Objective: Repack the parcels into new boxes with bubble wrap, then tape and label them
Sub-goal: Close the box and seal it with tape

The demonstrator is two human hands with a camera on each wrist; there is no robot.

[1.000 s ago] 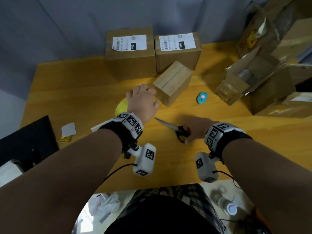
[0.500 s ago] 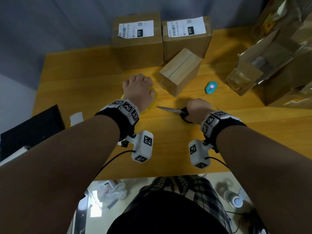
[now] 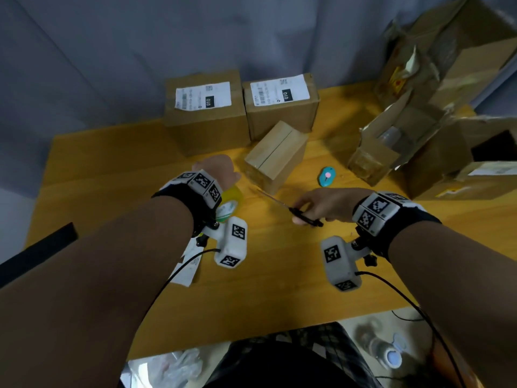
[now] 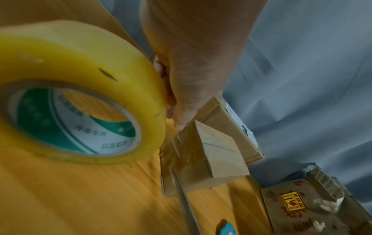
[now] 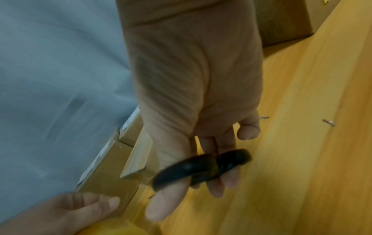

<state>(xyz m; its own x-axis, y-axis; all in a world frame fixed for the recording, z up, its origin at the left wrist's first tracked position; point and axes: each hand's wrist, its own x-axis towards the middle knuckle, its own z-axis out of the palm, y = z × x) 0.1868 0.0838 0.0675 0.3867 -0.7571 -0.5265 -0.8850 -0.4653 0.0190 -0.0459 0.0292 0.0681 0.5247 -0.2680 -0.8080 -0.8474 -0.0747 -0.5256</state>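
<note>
Both labelled boxes [image 3: 205, 113] [image 3: 281, 105] carry labels reading "010".

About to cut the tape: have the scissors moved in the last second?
Yes. In the head view the scissors, held by the right hand, now point their tip closer to the near corner of the small box than before.

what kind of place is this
Probably a small parcel-packing desk: sealed cardboard boxes with shipping labels stand at the back of a wooden table, torn-open cartons are piled to the right, and the left hand holds a packing tape roll.
</note>
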